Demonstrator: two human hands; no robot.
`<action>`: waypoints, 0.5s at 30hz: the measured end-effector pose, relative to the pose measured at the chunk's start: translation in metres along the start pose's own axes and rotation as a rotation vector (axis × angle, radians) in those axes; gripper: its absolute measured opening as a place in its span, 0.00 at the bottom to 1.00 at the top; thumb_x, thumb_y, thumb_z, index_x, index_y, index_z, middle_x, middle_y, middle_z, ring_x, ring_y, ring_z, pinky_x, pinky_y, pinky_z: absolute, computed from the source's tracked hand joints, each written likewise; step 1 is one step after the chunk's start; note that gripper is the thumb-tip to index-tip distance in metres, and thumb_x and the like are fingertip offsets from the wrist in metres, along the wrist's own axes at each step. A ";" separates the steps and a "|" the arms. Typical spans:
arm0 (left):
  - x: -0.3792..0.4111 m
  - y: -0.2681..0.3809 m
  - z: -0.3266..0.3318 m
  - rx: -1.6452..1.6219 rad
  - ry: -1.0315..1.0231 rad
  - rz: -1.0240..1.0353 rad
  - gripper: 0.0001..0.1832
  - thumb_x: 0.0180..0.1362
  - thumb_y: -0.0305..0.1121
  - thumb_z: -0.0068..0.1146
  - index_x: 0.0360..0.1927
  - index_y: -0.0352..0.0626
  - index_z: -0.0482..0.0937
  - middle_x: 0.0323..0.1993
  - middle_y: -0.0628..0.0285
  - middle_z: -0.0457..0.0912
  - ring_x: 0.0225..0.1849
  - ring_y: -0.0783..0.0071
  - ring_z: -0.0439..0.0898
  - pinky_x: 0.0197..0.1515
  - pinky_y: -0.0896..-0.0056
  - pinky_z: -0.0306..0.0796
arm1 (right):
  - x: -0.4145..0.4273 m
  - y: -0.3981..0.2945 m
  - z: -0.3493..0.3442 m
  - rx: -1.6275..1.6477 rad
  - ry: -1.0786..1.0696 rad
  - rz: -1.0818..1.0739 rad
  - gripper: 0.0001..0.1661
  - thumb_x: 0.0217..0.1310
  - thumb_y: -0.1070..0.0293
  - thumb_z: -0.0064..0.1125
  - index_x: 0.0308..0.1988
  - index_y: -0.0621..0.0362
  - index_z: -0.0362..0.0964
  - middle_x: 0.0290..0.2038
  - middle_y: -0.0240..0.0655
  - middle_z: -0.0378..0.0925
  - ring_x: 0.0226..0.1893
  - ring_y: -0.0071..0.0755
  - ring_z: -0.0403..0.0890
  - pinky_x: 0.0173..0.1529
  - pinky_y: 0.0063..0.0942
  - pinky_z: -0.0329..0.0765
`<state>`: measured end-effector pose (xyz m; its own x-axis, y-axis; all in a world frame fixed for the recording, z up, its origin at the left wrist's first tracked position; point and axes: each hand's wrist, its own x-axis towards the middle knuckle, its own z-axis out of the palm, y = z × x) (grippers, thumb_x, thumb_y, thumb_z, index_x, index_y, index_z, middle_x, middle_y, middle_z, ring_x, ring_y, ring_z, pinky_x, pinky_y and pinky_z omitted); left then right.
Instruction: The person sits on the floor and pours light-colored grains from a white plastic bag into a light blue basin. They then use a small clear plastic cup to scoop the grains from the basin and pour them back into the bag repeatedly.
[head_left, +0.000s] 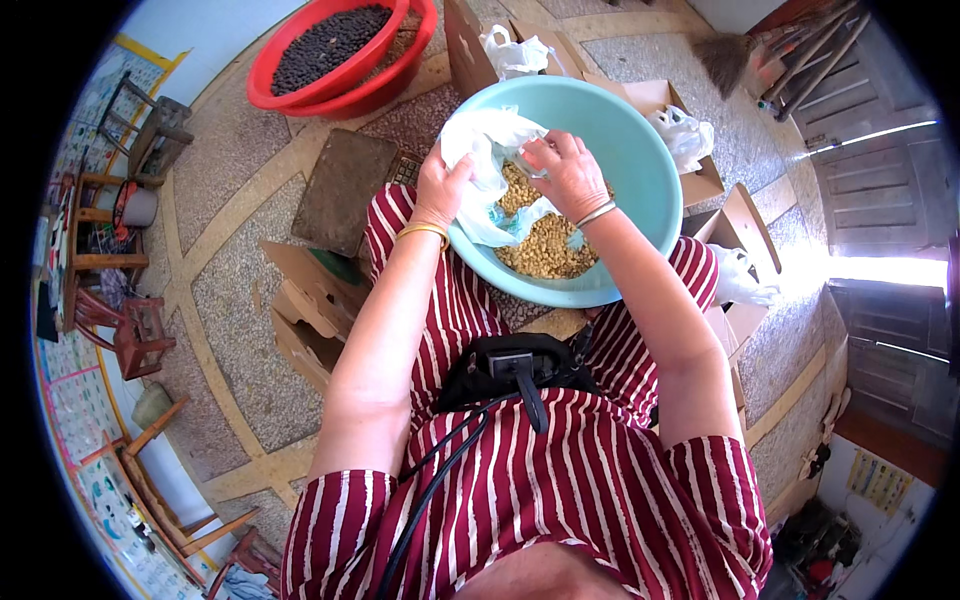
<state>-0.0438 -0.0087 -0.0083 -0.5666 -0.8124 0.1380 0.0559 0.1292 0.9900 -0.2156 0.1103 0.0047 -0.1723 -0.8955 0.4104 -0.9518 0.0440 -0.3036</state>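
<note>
A wide light-blue plastic basin (637, 142) sits before me, its near rim over my knees. Yellowish-brown kernels or granules (551, 247) are heaped at the bottom of it. My left hand (444, 184) grips the edge of a white plastic bag (480, 199), which hangs into the basin with its mouth spread. At the mouth of this bag, my right hand (571, 176) has its fingers bent around a clear, shiny plastic item (536, 156) with a reddish patch; its exact kind cannot be made out. Green print shows on the bag's lower part.
Red basins (262, 90), the upper holding dark seeds, stand at the upper left. Cardboard boxes with white plastic bags (679, 135) line the basin's far and right sides. An open cardboard box (300, 315) and a low wooden stool (341, 191) are on the left.
</note>
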 end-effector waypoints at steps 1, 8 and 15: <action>0.000 -0.002 -0.001 -0.006 -0.002 -0.003 0.16 0.53 0.31 0.51 0.45 0.36 0.72 0.35 0.61 0.77 0.34 0.76 0.75 0.40 0.75 0.70 | 0.001 -0.002 -0.001 -0.023 0.026 -0.036 0.27 0.32 0.69 0.67 0.42 0.47 0.72 0.43 0.39 0.67 0.44 0.46 0.71 0.49 0.38 0.70; 0.000 -0.005 -0.002 -0.005 -0.003 0.001 0.16 0.52 0.31 0.52 0.44 0.36 0.73 0.33 0.62 0.77 0.32 0.76 0.75 0.39 0.75 0.70 | 0.003 0.008 -0.011 0.206 0.206 0.198 0.29 0.35 0.68 0.68 0.44 0.51 0.71 0.44 0.41 0.68 0.45 0.46 0.71 0.50 0.37 0.70; 0.001 -0.007 -0.003 0.032 -0.018 0.020 0.16 0.52 0.32 0.52 0.44 0.37 0.73 0.33 0.60 0.78 0.32 0.74 0.76 0.38 0.74 0.71 | -0.031 0.045 -0.005 0.155 -0.459 0.480 0.28 0.38 0.55 0.64 0.43 0.53 0.72 0.41 0.44 0.72 0.43 0.46 0.74 0.49 0.34 0.71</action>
<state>-0.0424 -0.0123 -0.0152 -0.5801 -0.7993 0.1570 0.0412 0.1637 0.9856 -0.2538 0.1424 -0.0175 -0.4089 -0.8911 -0.1969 -0.7434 0.4504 -0.4945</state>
